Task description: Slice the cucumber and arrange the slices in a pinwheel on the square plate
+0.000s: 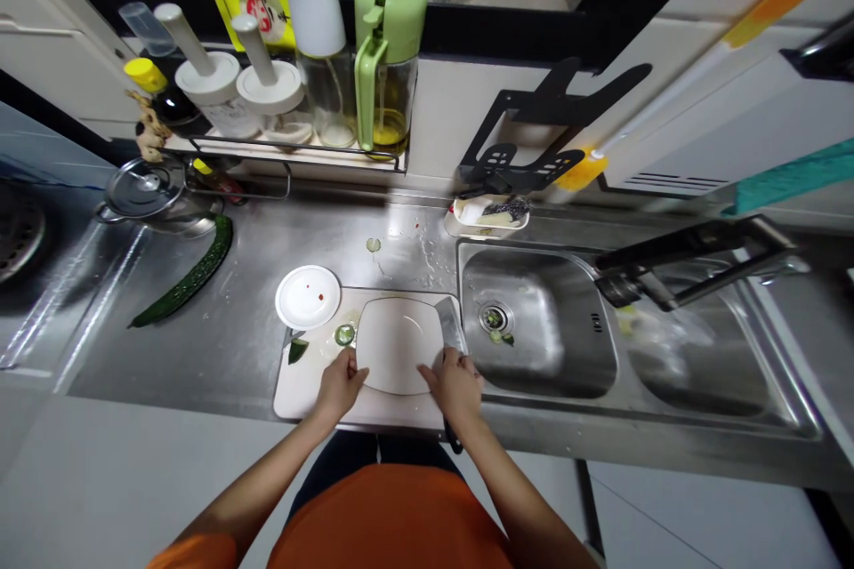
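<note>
A squarish white plate [398, 342] is gripped at its left and right edges over a pale cutting board [303, 396]. My left hand [342, 384] pinches its lower left edge, and my right hand [457, 387] holds the lower right edge with the thumb on top. A kitchen knife [451, 320] lies along the board's right side, its handle partly hidden beneath my right hand. Left of the plate are a cucumber slice [344, 335] and a dark green cucumber end piece [297, 350]. A small round dish [307, 298] with red bits overlaps the board's upper left corner.
To the left, a whole cucumber [190, 284] lies near a lidded steel pot [150, 196]. On the right is a double sink [540, 329] with a faucet [687, 262] over it. A utensil caddy [487, 220] stands behind; above is a rack with an oil bottle [390, 44] and jars.
</note>
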The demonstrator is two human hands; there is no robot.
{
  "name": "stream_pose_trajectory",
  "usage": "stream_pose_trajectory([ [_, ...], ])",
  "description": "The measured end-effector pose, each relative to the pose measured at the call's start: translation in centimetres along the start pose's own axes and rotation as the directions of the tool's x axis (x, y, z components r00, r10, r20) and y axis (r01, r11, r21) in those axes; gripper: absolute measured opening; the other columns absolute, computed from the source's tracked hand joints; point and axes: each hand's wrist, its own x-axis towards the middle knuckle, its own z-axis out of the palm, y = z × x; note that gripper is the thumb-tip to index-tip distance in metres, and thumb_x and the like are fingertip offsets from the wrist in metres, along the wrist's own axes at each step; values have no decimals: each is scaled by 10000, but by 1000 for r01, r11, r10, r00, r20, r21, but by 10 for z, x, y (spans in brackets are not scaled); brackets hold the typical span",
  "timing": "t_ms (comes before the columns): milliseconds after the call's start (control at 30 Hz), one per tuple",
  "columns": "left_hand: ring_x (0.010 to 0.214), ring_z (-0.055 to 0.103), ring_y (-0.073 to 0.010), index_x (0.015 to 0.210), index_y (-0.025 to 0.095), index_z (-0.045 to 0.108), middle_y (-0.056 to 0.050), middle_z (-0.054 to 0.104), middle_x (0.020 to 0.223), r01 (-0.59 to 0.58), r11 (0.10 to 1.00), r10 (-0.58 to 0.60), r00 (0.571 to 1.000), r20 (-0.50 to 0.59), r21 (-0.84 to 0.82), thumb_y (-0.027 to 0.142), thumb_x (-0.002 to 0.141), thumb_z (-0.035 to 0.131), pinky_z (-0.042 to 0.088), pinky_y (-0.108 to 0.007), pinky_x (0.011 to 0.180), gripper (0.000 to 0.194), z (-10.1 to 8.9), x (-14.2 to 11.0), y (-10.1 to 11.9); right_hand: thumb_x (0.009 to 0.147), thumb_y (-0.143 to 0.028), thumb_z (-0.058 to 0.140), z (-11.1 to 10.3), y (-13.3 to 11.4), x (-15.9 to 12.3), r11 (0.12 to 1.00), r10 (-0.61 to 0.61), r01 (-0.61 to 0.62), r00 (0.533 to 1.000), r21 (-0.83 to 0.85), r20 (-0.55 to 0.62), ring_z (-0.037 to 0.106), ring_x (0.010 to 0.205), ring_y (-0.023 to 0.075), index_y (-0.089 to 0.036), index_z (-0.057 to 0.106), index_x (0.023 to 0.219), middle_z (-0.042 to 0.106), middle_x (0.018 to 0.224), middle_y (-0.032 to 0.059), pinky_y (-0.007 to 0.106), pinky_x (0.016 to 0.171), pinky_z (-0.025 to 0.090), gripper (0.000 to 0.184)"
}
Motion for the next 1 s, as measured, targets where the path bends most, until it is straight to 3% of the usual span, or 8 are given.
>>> stream_pose_trajectory([
  [333, 558, 438, -103, 735, 210, 417, 65, 449, 592, -7, 1000, 6, 1000, -8, -20, 306, 764, 558, 348, -214, 585, 174, 2, 1, -4, 842, -490, 573, 1, -5, 0, 1000, -11, 11, 1000, -17, -23, 491, 1107, 330, -104, 472, 1140, 639, 921, 173, 422, 799, 381, 498],
  [467, 593, 490, -110, 772, 200, 499, 44, 521, 639, -6, 999, 7, 1000, 23, -37, 358, 757, 593, 373, -218, 603, 184, -4, 3, -4, 845, -489, 568, 3, -4, 1, 1000, -13, 12, 999, -18, -30, 502, 1089, 329, -93, 467, 1140, 638, 925, 176, 428, 795, 381, 504],
  [567, 615, 532, -125, 867, 191, 573, 26, 580, 661, -7, 1000, 5, 997, -80, -26, 395, 777, 584, 403, -233, 642, 222, -16, 8, -5, 839, -497, 571, 4, -4, 1, 1000, 0, 0, 1000, -15, -22, 510, 1084, 331, -99, 462, 1144, 638, 933, 175, 438, 806, 376, 513],
  [700, 648, 549, -156, 862, 181, 630, -13, 618, 692, -74, 986, 116, 945, -305, 146, 319, 808, 533, 417, -267, 676, 177, -34, 23, -6, 838, -504, 574, 4, -4, -1, 1000, -2, 1, 999, -18, -43, 522, 1063, 333, -105, 466, 1140, 641, 922, 177, 440, 800, 379, 512],
  [867, 855, 605, -219, 981, 149, 671, -97, 686, 930, -166, 945, 256, 912, -321, 284, 230, 807, 490, 444, -317, 812, 264, -39, 39, -12, 843, -492, 573, 1, -5, -2, 1000, -13, 12, 999, -25, -34, 514, 1065, 340, -100, 469, 1139, 651, 910, 173, 445, 795, 383, 502],
  [1000, 874, 611, -216, 956, 156, 674, -93, 687, 925, -193, 933, 286, 909, -303, 304, 187, 806, 455, 450, -313, 830, 267, -35, 41, -14, 848, -496, 563, 1, -4, -3, 999, -26, 25, 999, -25, -36, 508, 1076, 337, -111, 472, 1133, 654, 918, 170, 440, 803, 379, 488],
])
